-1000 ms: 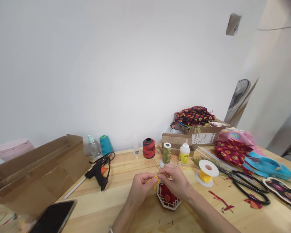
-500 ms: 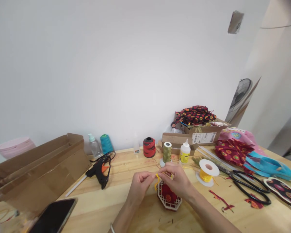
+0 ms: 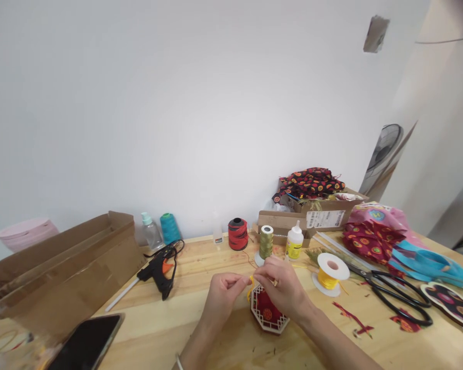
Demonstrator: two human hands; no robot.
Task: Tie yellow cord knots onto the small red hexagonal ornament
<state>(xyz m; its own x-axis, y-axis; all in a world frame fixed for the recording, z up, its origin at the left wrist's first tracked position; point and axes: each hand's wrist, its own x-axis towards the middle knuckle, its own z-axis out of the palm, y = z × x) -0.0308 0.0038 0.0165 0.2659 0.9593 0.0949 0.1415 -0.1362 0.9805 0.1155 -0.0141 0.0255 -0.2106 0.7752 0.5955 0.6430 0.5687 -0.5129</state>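
Note:
Both hands meet over the middle of the table, pinching a short yellow cord (image 3: 250,293). My left hand (image 3: 224,298) has thumb and forefinger closed on it from the left. From the other side my right hand (image 3: 280,285) grips the cord, its fingers curled and partly hiding the fingertips. Beneath the hands lies an octagonal ornament (image 3: 267,312), dark red patterned cloth inside a pale lattice frame. The cord hangs down at the ornament's upper left; whether it is fastened there I cannot tell.
A yellow cord spool (image 3: 327,277), black-handled scissors (image 3: 403,298) and cloth scraps (image 3: 353,321) lie to the right. Behind stand a glue bottle (image 3: 294,244), green thread (image 3: 266,241) and red thread (image 3: 237,235). Leftward are a glue gun (image 3: 162,272), a cardboard box (image 3: 77,267) and a phone (image 3: 87,341).
The hands stay almost in place, with the right fingers shifting slightly on the yellow cord. The ornament lies where it was; the view moves very slightly.

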